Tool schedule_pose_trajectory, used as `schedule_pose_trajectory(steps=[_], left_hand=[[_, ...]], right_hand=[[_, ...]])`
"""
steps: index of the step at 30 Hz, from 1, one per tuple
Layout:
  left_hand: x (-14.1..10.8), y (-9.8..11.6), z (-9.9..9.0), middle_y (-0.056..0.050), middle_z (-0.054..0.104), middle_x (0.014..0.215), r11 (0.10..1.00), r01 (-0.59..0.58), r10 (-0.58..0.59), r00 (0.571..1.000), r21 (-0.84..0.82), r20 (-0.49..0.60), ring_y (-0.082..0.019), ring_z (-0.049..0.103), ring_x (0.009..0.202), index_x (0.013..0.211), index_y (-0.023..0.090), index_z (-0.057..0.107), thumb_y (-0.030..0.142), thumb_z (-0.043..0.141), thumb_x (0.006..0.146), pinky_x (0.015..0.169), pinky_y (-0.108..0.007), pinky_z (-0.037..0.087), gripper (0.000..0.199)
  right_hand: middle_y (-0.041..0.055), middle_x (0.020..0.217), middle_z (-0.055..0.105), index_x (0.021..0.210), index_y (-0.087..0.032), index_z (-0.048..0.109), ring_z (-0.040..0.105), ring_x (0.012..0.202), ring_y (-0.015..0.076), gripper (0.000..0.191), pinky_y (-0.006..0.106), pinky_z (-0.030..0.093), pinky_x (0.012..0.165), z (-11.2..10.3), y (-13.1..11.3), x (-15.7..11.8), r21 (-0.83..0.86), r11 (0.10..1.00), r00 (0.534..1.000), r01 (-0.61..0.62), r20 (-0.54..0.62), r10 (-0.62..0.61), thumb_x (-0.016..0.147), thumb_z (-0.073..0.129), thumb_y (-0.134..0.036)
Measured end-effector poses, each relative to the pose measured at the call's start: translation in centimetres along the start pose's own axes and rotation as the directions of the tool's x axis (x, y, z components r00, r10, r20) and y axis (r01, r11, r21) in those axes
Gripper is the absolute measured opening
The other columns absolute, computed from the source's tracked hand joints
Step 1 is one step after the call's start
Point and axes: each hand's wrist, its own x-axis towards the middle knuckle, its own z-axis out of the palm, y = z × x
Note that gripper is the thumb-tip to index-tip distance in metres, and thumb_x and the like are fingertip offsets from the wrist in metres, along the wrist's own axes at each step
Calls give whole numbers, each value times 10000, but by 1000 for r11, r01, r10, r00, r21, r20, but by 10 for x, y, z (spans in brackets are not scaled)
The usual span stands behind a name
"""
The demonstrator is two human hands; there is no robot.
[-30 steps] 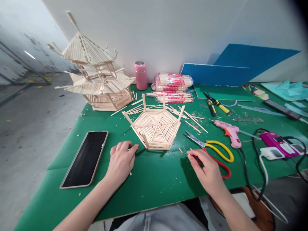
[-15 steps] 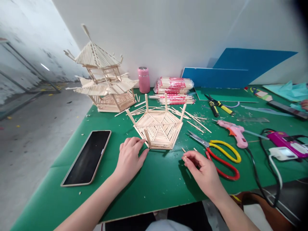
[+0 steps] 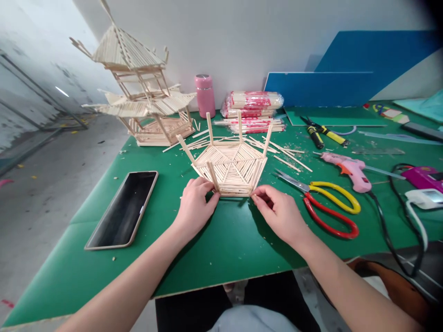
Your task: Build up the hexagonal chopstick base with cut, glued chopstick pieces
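A hexagonal base of pale wooden sticks [image 3: 230, 168], with upright stick posts at its corners, lies on the green table in front of me. My left hand [image 3: 198, 203] grips its near left corner, thumb and forefinger beside the post there. At the near right corner, my right hand [image 3: 278, 210] has its fingertips pinched together against the base. Whatever tiny piece sits between those fingertips is too small to make out. Just right of that hand lie scissors [image 3: 316, 198] with one yellow and one red handle.
Left stands a tiered stick pagoda [image 3: 138, 108]; nearer lies a phone [image 3: 121, 210]. Behind the base are loose sticks [image 3: 290, 154], wrapped stick bundles [image 3: 254, 108] and a pink flask [image 3: 205, 97]. Farther right are pliers [image 3: 321, 133] and a corded pink glue gun [image 3: 348, 170].
My right hand has moved left and forward, from beside the base to its near right corner. My left hand has closed in on the near left corner. The camera view has shifted.
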Motion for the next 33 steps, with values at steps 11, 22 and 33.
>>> schedule_pose_trajectory(steps=[11, 22, 33], left_hand=[[-3, 11, 7, -70, 613, 794, 998, -13, 12, 1000, -54, -16, -221, 535, 837, 713, 137, 638, 186, 514, 767, 764, -350, 441, 144], [-6, 10, 1, -50, 582, 780, 998, 35, -39, 997, -59, -71, -218, 520, 789, 808, 153, 595, 222, 558, 726, 712, -350, 432, 113], [-38, 40, -5, -62, 598, 753, 955, -297, 290, 942, -19, -171, -180, 516, 694, 802, 145, 636, 192, 505, 807, 658, -340, 423, 139]], right_hand=[[19, 728, 631, 848, -188, 583, 569, 638, 154, 120, 248, 402, 581, -6, 7, 3, -47, 999, 998, 16, -66, -20, 828, 476, -237], [17, 739, 647, 847, -182, 597, 607, 617, 126, 126, 223, 484, 586, 10, -7, -5, 232, 973, 990, -4, -134, 36, 810, 530, -282], [-4, 703, 629, 805, -189, 621, 561, 585, 104, 97, 206, 455, 534, 18, -28, -18, 335, 942, 995, 9, -93, 24, 805, 553, -258]])
